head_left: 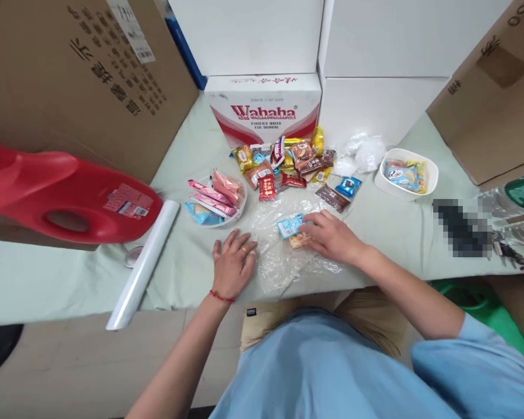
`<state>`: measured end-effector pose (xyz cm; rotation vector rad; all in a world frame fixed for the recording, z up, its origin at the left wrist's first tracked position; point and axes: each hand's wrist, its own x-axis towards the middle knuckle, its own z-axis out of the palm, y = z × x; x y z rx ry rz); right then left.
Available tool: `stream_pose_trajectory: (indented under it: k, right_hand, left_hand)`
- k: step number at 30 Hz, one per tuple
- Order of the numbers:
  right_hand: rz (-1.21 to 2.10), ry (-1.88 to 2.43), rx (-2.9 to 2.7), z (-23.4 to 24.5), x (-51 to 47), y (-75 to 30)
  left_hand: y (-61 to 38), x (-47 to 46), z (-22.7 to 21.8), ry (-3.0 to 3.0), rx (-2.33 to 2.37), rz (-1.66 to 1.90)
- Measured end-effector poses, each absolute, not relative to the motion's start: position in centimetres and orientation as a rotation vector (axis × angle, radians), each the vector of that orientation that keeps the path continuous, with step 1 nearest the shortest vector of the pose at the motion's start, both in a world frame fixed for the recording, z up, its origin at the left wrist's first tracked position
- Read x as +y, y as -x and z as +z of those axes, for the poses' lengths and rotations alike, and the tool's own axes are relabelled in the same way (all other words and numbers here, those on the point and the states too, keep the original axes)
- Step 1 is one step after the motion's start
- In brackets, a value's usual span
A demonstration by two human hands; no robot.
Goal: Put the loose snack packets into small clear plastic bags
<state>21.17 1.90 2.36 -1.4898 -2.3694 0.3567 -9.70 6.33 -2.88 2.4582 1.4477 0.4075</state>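
My right hand [332,237] has its fingers closed on a blue-topped snack packet [290,226] with something tan showing at its lower part. Beneath the packet a clear plastic bag [274,273] lies spread on the cloth. My left hand [234,262] rests flat with fingers apart on the table, at the bag's left edge. Beyond it stands a clear bowl [243,205] of pink and blue wrapped snacks. A pile of mixed packets, with a red packet [267,188] and a dark brown packet [332,198] at its near side, lies behind the bag.
A white tub [382,183] of snacks stands at the right, beside crumpled clear plastic [367,154]. A Wahaha carton [264,110] stands behind the pile. At the left are a white roll [144,265] and a big red jug [91,201]. Bottles [521,195] lie far right.
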Motion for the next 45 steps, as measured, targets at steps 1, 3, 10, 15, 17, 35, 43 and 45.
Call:
stream_pose_trajectory:
  k: [1,3,10,15,17,35,43,45]
  right_hand:
    - [0.323,1.542,-2.410,2.1,3.1,-20.5]
    - [0.277,1.623,-2.483,1.3,4.9,-19.4]
    - [-0.137,1.650,-2.318,-0.2,3.9,-19.9]
    - [-0.088,1.522,-2.343,-0.4,0.7,-20.7]
    - [-0.058,1.435,-2.460,-0.9,-0.1,-20.5]
    - [0.243,1.445,-2.097,-0.7,1.9,-20.1]
    - [0.175,1.446,-2.092,-0.4,1.0,-20.2]
    - [0.102,1.402,-2.285,-0.6,0.5,-20.0]
  left_hand:
    - [9.4,6.2,-2.9,-2.445,1.470,0.417]
    - [8.8,6.0,-3.2,-2.435,1.514,0.445]
    - [7.8,5.5,-4.2,-2.479,1.568,0.492]
    - [8.0,5.6,-4.8,-2.463,1.553,0.517]
    - [8.2,5.5,-4.8,-2.449,1.557,0.597]
    - [5.3,5.7,-1.5,-2.493,1.223,0.433]
    - [4.5,4.7,-1.0,-2.718,0.982,0.544]
    - [5.3,3.6,-0.6,-2.757,0.898,0.601]
